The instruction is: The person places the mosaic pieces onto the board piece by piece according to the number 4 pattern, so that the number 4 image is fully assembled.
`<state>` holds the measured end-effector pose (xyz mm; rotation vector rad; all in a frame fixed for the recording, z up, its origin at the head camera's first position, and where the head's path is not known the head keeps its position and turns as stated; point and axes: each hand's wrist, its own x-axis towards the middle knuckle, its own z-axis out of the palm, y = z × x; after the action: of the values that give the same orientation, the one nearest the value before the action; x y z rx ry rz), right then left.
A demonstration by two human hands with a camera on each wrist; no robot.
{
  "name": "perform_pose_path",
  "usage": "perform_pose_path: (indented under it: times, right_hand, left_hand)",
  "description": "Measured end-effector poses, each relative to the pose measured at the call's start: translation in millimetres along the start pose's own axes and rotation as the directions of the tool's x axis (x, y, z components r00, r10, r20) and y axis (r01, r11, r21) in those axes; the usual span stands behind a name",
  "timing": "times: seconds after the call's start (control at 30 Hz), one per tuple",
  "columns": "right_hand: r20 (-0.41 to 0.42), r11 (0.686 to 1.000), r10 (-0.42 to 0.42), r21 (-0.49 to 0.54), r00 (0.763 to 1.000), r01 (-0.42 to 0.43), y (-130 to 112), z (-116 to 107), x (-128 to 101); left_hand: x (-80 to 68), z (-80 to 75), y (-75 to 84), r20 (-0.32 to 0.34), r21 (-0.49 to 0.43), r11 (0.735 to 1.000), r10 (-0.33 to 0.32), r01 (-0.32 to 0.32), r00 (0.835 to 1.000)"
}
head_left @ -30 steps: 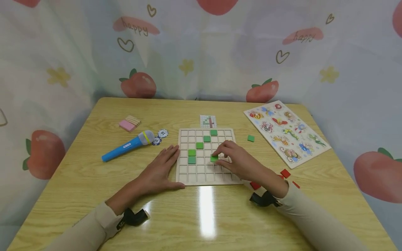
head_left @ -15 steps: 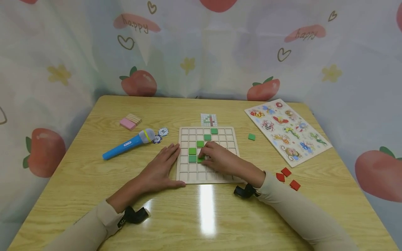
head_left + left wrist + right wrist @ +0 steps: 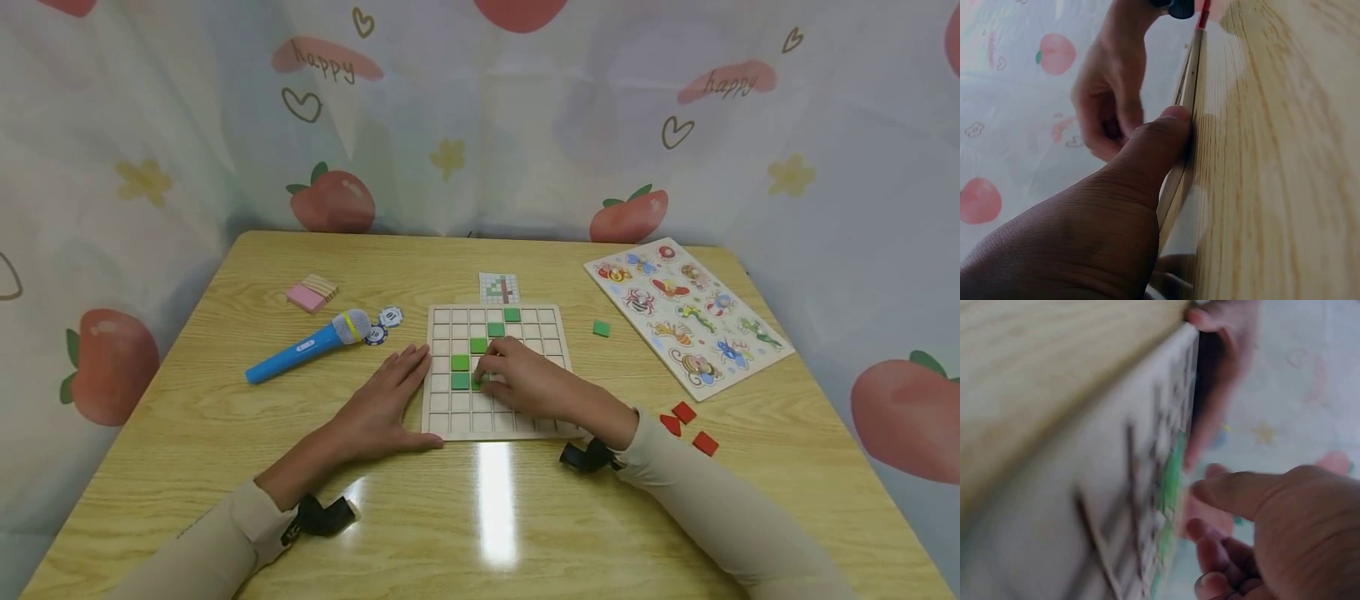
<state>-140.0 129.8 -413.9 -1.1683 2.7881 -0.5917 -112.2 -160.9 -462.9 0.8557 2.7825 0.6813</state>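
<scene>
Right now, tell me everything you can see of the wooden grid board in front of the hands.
The wooden grid board is a pale, square tray of small square cells that looks like light wood, lying flat on the table. Green tiles sit in several cells, stepping diagonally from the far edge down to the left middle. The left hand rests flat against its left edge, thumb along the near corner. The right hand lies over the middle cells, fingertips on a green tile. A small pattern card lies just beyond its far edge.

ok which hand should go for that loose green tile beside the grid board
The right hand, most likely. The loose green tile lies on the table off the board's right side, the side that hand works on. The left hand rests flat against the grid board at its left edge, steadying it.
</scene>
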Motion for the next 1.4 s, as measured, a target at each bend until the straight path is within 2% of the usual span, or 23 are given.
perform_pose_path:
  times: [0.1, 0.17, 0.27, 0.33, 0.43, 0.53, 0.63, 0.7, 0.83, 1.13, 1.23, 1.33, 1.4]
  right_hand:
    - [-0.090, 0.999, 0.040, 0.030, 0.995, -0.037, 8, -16, -11]
    - [-0.180, 0.995, 0.093, 0.057, 0.979, -0.084, 19, -30, -21]
    - [-0.317, 0.976, 0.215, 0.098, 0.924, -0.194, 44, -49, -38]
    - [-0.362, 0.949, 0.314, 0.128, 0.878, -0.287, 63, -58, -48]
    - [-0.330, 0.891, 0.453, 0.156, 0.828, -0.425, 89, -64, -60]
    - [-0.210, 0.838, 0.545, 0.139, 0.812, -0.527, 109, -64, -64]
    - [-0.104, 0.808, 0.589, 0.113, 0.802, -0.579, 122, -61, -65]
    - [-0.060, 0.805, 0.592, 0.090, 0.804, -0.586, 126, -58, -67]
    - [-0.021, 0.823, 0.566, 0.064, 0.824, -0.564, 130, -52, -70]
    - [-0.027, 0.836, 0.547, 0.070, 0.837, -0.544, 121, -52, -69]
    - [-0.043, 0.875, 0.483, 0.076, 0.875, -0.479, 103, -49, -65]
    - [-0.033, 0.937, 0.346, 0.062, 0.938, -0.343, 77, -41, -58]
    - [-0.012, 0.971, 0.235, 0.049, 0.972, -0.235, 58, -36, -52]
  left_hand:
    - [0.7, 1.2, -0.5, -0.009, 0.010, 1.000, 0.013, -0.012, 1.000]
    - [1.1, 1.8, -0.7, -0.016, 0.009, 1.000, 0.019, -0.019, 1.000]
    - [1.4, 1.9, -0.8, -0.026, 0.009, 1.000, 0.028, -0.027, 0.999]
    - [1.2, 1.2, -0.7, -0.022, 0.011, 1.000, 0.025, -0.024, 0.999]
    - [0.6, 0.3, -0.4, -0.020, 0.011, 1.000, 0.019, -0.019, 1.000]
    - [1.7, -0.9, -0.6, -0.023, 0.005, 1.000, 0.013, -0.013, 1.000]
    - [3.6, -1.6, -1.1, -0.017, 0.001, 1.000, 0.007, -0.007, 1.000]
    - [4.2, -1.1, -1.1, -0.008, -0.004, 1.000, 0.000, 0.000, 1.000]
    - [3.1, 0.9, -0.8, -0.009, -0.003, 1.000, -0.002, 0.002, 1.000]
    - [2.0, 1.8, 0.9, -0.027, 0.004, 1.000, 0.019, -0.019, 0.999]
    - [2.1, 1.3, 1.5, -0.021, 0.006, 1.000, 0.018, -0.018, 1.000]
    - [2.0, 1.5, 0.7, -0.023, 0.009, 1.000, 0.016, -0.016, 1.000]
    - [1.9, 1.8, 0.4, -0.023, 0.010, 1.000, 0.014, -0.013, 1.000]
